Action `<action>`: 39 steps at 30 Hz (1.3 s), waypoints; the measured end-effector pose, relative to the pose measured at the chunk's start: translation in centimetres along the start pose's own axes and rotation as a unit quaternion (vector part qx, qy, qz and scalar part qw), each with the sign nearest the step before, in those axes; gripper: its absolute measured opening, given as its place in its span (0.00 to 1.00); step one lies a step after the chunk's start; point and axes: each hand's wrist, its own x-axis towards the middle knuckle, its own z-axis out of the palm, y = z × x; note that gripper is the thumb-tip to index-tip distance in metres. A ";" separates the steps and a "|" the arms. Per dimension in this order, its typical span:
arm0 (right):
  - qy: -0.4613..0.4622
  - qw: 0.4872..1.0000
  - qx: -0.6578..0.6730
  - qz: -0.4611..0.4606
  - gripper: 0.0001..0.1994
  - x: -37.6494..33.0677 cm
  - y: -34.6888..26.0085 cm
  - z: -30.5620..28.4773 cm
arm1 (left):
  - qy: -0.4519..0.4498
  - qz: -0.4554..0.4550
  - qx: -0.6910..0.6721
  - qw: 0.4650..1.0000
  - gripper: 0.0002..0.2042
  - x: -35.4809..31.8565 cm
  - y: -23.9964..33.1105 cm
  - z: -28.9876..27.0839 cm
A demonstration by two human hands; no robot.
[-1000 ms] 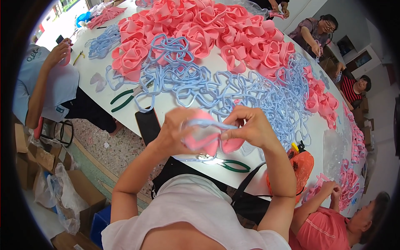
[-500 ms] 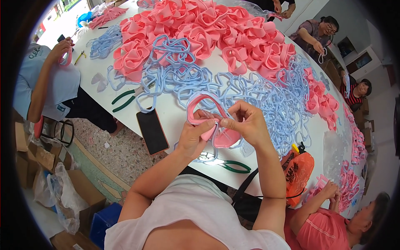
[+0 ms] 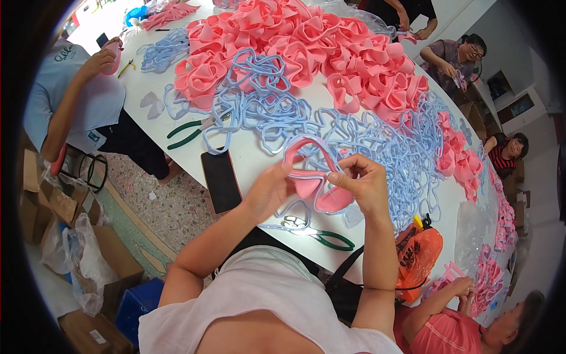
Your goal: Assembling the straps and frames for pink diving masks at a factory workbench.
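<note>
A soft pink band loop (image 3: 336, 201) edged with a light blue ring (image 3: 306, 137) is held up in front of me, over the near edge of the table. My right hand (image 3: 364, 180) is closed on its right side, thumb and forefinger pinching the edge near the narrow middle. At the loop's left side is my left hand (image 3: 268, 190), slightly blurred, its fingers curled around the band and partly hidden behind it. Below the hands lie green-handled pliers (image 3: 330, 238) and a loose blue ring on the white table (image 3: 247, 159).
Pink bands (image 3: 259, 35) are heaped at the far side, with tangled blue rings (image 3: 377, 147) before them. Left lie a phone (image 3: 221, 183) and more green pliers (image 3: 186, 134); right, an orange bag (image 3: 420, 253). Several people work around the table; cardboard boxes (image 3: 112, 253) stand lower left.
The pink band has shifted slightly right. My left hand has drawn a little left and its thumb has left the middle pinch; my right hand still pinches the edge.
</note>
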 end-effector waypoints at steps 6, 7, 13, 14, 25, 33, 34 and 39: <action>0.006 0.999 -0.048 0.016 0.14 0.0 0.2 -0.7 | 0.001 0.105 0.389 0.915 0.33 0.5 5.9 0.6; -0.001 0.999 -0.041 0.017 0.15 0.2 0.2 -0.8 | 0.001 0.104 0.389 0.915 0.33 0.8 6.6 1.0; -0.010 0.999 -0.043 0.027 0.15 0.6 0.0 -0.7 | -0.001 0.053 0.515 0.855 0.26 1.8 7.1 1.6; -0.007 0.999 -0.041 0.030 0.15 0.5 0.1 -0.7 | -0.001 0.052 0.515 0.855 0.26 1.8 6.9 1.6; 0.018 0.996 -0.023 -0.080 0.17 -1.4 1.1 -1.7 | 0.055 0.090 0.380 0.919 0.26 1.5 7.9 0.2; 0.098 0.994 0.037 -0.041 0.14 -0.7 3.3 -0.8 | 0.084 0.127 0.366 0.918 0.25 2.8 5.9 -0.2; 0.100 0.993 0.037 -0.041 0.14 -0.3 4.0 -0.8 | 0.094 0.138 0.376 0.911 0.25 3.1 5.4 -0.2; 0.092 0.994 0.062 0.019 0.14 0.3 5.1 -1.1 | 0.115 0.149 0.387 0.903 0.24 2.9 4.5 -0.8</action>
